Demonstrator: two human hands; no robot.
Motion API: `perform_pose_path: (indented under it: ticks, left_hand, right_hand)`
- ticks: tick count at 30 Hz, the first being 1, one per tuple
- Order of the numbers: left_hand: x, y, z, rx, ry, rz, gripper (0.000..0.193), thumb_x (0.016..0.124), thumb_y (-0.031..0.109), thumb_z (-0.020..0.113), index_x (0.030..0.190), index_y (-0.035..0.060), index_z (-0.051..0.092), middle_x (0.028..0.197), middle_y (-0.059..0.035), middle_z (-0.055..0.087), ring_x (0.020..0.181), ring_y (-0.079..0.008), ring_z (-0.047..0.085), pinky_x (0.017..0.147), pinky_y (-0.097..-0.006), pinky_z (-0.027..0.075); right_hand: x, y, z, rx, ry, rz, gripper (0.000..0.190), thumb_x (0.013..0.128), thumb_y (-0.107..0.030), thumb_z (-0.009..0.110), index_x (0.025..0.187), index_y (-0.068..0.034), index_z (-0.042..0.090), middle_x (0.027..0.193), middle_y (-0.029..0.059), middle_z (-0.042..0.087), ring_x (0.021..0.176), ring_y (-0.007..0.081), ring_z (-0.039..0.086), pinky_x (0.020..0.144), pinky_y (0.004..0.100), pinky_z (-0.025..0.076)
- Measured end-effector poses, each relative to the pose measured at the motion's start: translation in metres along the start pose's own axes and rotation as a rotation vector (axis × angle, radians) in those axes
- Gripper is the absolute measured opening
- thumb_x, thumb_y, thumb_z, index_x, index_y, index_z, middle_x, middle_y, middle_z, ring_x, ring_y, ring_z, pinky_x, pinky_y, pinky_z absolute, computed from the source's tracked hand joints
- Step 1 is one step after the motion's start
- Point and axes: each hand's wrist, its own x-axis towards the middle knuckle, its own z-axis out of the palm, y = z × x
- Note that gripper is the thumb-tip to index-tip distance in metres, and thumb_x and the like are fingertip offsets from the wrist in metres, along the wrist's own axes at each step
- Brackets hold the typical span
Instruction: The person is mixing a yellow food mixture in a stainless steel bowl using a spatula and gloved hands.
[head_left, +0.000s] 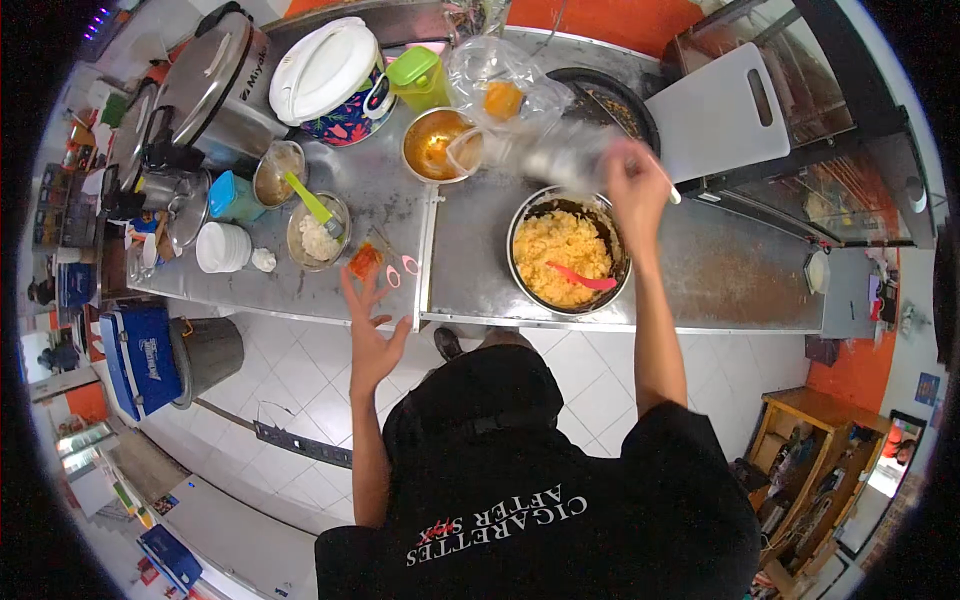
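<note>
My left hand (375, 337) is at the counter's front edge, fingers spread, with its fingertips beside or over a small red-orange packet (365, 261). Pink-handled scissors (401, 271) lie just right of it. My right hand (634, 187), fingers closed, is by the rim of a dark pot (624, 262) of yellow-orange rice-like food (559, 251), in which a red utensil (581, 277) rests. A motion-blurred clear plastic bag (559, 157) extends left from the right hand. A knife (611, 109) lies over a black pan (645, 112); its pale handle passes behind that hand.
Behind stand a steel bowl (424, 142) with orange residue, a plastic bag (502, 75) with orange contents, a green container (420, 79) and a flowered pot (349, 112). A bowl with white food (319, 240) is left, a white cutting board (712, 124) right.
</note>
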Motion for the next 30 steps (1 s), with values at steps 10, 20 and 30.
perform_pose_path:
  ticks: [10, 20, 30]
  left_hand:
    - [-0.189, -0.209, -0.006, 0.068, -0.544, -0.766, 0.045, 0.104, 0.026, 0.043, 0.145, 0.0087, 0.051, 0.141, -0.0163, 0.057, 0.116, -0.0324, 0.063, 0.102, -0.0389, 0.048]
    - [-0.054, -0.073, 0.049, 0.038, -0.185, -0.320, 0.031, 0.098, 0.020, 0.058, 0.122, 0.0020, 0.067, 0.105, -0.0223, 0.070, 0.099, -0.0279, 0.071, 0.085, -0.0350, 0.055]
    - [0.046, -0.007, 0.164, 0.034, -0.219, -0.204, 0.038, 0.100, 0.019, 0.061, 0.133, -0.0008, 0.061, 0.087, -0.0088, 0.073, 0.066, -0.0128, 0.068, 0.063, -0.0269, 0.052]
  right_hand:
    - [0.024, 0.044, -0.010, -0.453, -0.207, -0.251, 0.043, 0.087, -0.021, 0.072, 0.121, 0.004, 0.061, 0.117, 0.0262, 0.064, 0.109, 0.0434, 0.061, 0.094, 0.0481, 0.050]
    - [-0.123, 0.049, -0.028, -0.892, -1.004, -0.234, 0.023, 0.088, -0.030, 0.065, 0.084, -0.007, 0.070, 0.065, 0.0148, 0.067, 0.061, 0.0296, 0.069, 0.052, 0.0412, 0.054]
    - [-0.107, 0.012, -0.001, -0.629, -0.708, -0.118, 0.016, 0.080, -0.011, 0.064, 0.072, -0.001, 0.072, 0.063, 0.0215, 0.066, 0.061, 0.0376, 0.069, 0.059, 0.0464, 0.056]
